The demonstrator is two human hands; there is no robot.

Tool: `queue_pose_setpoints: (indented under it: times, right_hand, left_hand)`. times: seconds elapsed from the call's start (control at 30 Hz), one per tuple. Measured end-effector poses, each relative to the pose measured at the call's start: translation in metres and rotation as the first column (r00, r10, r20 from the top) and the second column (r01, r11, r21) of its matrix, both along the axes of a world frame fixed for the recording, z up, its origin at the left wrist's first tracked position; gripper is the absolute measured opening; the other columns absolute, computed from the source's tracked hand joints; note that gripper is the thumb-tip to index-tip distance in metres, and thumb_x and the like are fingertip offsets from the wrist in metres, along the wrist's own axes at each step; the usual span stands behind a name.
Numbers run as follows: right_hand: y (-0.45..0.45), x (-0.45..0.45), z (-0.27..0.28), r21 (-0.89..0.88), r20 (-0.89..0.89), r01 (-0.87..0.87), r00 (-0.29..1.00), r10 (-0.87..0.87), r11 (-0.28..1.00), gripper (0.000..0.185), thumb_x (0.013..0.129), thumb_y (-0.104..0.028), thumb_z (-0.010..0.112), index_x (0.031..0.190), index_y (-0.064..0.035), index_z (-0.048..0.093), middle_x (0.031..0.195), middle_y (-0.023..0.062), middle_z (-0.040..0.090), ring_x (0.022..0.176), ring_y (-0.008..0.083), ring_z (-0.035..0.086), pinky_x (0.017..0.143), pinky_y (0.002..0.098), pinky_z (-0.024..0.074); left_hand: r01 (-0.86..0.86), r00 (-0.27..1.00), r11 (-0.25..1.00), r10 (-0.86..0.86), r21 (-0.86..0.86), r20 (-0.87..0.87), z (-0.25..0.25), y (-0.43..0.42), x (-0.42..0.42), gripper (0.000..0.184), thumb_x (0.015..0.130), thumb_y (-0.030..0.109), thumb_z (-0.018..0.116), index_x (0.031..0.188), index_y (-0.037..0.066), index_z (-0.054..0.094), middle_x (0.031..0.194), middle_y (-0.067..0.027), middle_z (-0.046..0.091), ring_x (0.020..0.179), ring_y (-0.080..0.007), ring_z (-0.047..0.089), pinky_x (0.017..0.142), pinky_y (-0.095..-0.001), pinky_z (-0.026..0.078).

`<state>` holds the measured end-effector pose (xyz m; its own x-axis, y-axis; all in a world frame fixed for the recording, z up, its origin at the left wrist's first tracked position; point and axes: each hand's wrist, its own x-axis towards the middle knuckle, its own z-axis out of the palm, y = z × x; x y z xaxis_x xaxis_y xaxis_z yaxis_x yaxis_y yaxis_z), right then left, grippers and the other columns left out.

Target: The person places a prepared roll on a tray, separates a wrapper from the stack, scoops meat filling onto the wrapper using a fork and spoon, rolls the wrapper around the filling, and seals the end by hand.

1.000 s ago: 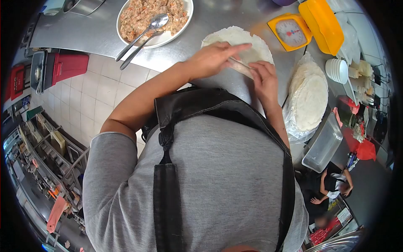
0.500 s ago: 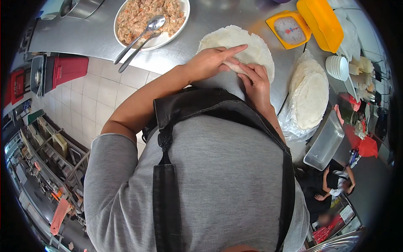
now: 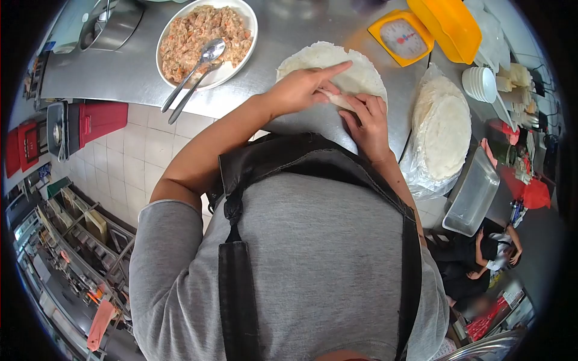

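A round, thin white wrapper [image 3: 361, 69] lies flat on the steel counter, its near edge turned up into a small roll [image 3: 337, 99]. My left hand [image 3: 301, 90] is at the roll's left end, its index finger stretched over the wrapper and the other fingers curled on the roll. At the right end, the fingers of my right hand [image 3: 368, 120] close on the same roll. Whatever the roll holds inside is hidden. To the right, a stack of similar wrappers [image 3: 445, 141] rests in clear plastic.
At left stands a white bowl of minced filling [image 3: 205, 36] with two spoons [image 3: 195, 75]. A yellow scale [image 3: 402, 37], white cups [image 3: 480, 84] and a clear tray [image 3: 472, 195] are on the right. A metal pot [image 3: 114, 27] is far left. Another person [image 3: 497, 253] is at lower right.
The camera view has shifted slightly, moving the counter items a little left. Both hands stay on the roll, with the right fingers slightly repositioned along it.
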<state>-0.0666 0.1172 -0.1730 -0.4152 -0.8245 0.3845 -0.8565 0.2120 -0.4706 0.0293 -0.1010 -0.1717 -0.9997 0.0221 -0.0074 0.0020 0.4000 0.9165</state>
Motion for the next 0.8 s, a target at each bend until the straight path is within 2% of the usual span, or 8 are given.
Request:
queue_pose_setpoints:
  times: [0.07, 0.17, 0.27, 0.37, 0.47, 0.57, 0.67, 0.8]
  right_hand:
    - [0.003, -0.003, -0.003, 0.021, -0.030, -0.003, 1.000, 0.004, 1.000, 0.038, 0.079, -0.009, 0.080, 0.117, -0.0093, 0.074, 0.104, 0.0079, 0.063, 0.096, 0.0289, 0.059, 0.086, 0.0402, 0.0471]
    - [0.003, -0.009, -0.008, 0.031, -0.025, -0.003, 1.000, 0.004, 1.000, 0.039, 0.079, -0.009, 0.079, 0.118, -0.0096, 0.074, 0.103, 0.0076, 0.064, 0.097, 0.0284, 0.059, 0.087, 0.0399, 0.0472]
    - [0.003, -0.014, -0.009, 0.040, 0.019, -0.014, 1.000, 0.013, 0.999, 0.039, 0.080, -0.009, 0.079, 0.119, -0.0096, 0.074, 0.103, 0.0074, 0.064, 0.097, 0.0280, 0.059, 0.088, 0.0398, 0.0472]
    - [0.001, -0.016, -0.006, 0.069, 0.054, -0.020, 0.998, 0.016, 0.997, 0.039, 0.080, -0.009, 0.078, 0.119, -0.0096, 0.074, 0.104, 0.0073, 0.064, 0.098, 0.0278, 0.059, 0.089, 0.0399, 0.0470]
    - [0.001, -0.018, -0.002, 0.047, 0.058, -0.006, 0.998, 0.004, 0.999, 0.039, 0.081, -0.010, 0.078, 0.120, -0.0098, 0.073, 0.104, 0.0073, 0.064, 0.098, 0.0279, 0.059, 0.089, 0.0399, 0.0469]
    - [0.001, -0.016, 0.001, -0.008, -0.012, 0.010, 1.000, -0.010, 1.000, 0.040, 0.083, -0.011, 0.078, 0.122, -0.0099, 0.073, 0.105, 0.0074, 0.063, 0.097, 0.0279, 0.058, 0.087, 0.0396, 0.0468]
    - [0.004, -0.015, -0.001, 0.032, -0.070, 0.018, 0.997, -0.016, 0.999, 0.040, 0.082, -0.011, 0.078, 0.122, -0.0107, 0.072, 0.105, 0.0065, 0.063, 0.099, 0.0269, 0.058, 0.087, 0.0394, 0.0461]
    - [0.002, -0.020, -0.006, 0.060, -0.046, 0.031, 0.999, -0.028, 0.998, 0.040, 0.082, -0.011, 0.078, 0.122, -0.0115, 0.073, 0.106, 0.0051, 0.063, 0.099, 0.0259, 0.058, 0.087, 0.0393, 0.0453]
  left_hand:
    - [-0.011, 0.982, 0.982, -0.025, 0.186, 0.189, 0.007, -0.006, -0.008, 0.089, 0.087, -0.002, 0.072, 0.161, 0.025, 0.032, 0.114, -0.0075, 0.076, 0.108, -0.0287, 0.067, 0.097, -0.0409, 0.055]
    - [0.003, 0.990, 0.993, -0.020, 0.115, 0.140, 0.007, -0.009, -0.013, 0.089, 0.087, -0.003, 0.071, 0.162, 0.026, 0.031, 0.114, -0.0077, 0.076, 0.107, -0.0292, 0.068, 0.096, -0.0401, 0.055]
    - [-0.040, 0.984, 0.994, 0.021, -0.104, -0.179, -0.004, -0.001, -0.008, 0.090, 0.086, -0.002, 0.073, 0.162, 0.026, 0.032, 0.112, -0.0097, 0.076, 0.104, -0.0294, 0.068, 0.096, -0.0396, 0.055]
    - [-0.013, 0.992, 0.987, -0.008, -0.163, -0.124, 0.000, 0.005, -0.003, 0.087, 0.087, 0.000, 0.072, 0.161, 0.024, 0.033, 0.109, -0.0130, 0.076, 0.110, -0.0305, 0.066, 0.094, -0.0423, 0.055]
    - [-0.018, 0.997, 0.998, 0.014, -0.059, -0.080, 0.002, 0.002, -0.010, 0.088, 0.087, 0.001, 0.073, 0.162, 0.025, 0.032, 0.108, -0.0118, 0.076, 0.110, -0.0299, 0.067, 0.094, -0.0414, 0.055]
    - [-0.045, 0.980, 0.991, 0.020, 0.122, 0.196, 0.012, -0.005, -0.020, 0.091, 0.086, 0.000, 0.074, 0.162, 0.026, 0.032, 0.112, -0.0101, 0.076, 0.100, -0.0232, 0.071, 0.095, -0.0364, 0.055]
    - [-0.018, 0.985, 0.991, -0.004, 0.130, 0.171, 0.008, -0.012, -0.028, 0.091, 0.087, -0.001, 0.074, 0.163, 0.025, 0.031, 0.111, -0.0092, 0.077, 0.099, -0.0198, 0.071, 0.094, -0.0345, 0.054]
    - [-0.027, 0.995, 0.996, 0.018, -0.090, -0.097, -0.002, -0.006, -0.024, 0.093, 0.086, -0.002, 0.075, 0.163, 0.024, 0.030, 0.110, -0.0086, 0.077, 0.101, -0.0195, 0.071, 0.094, -0.0358, 0.054]
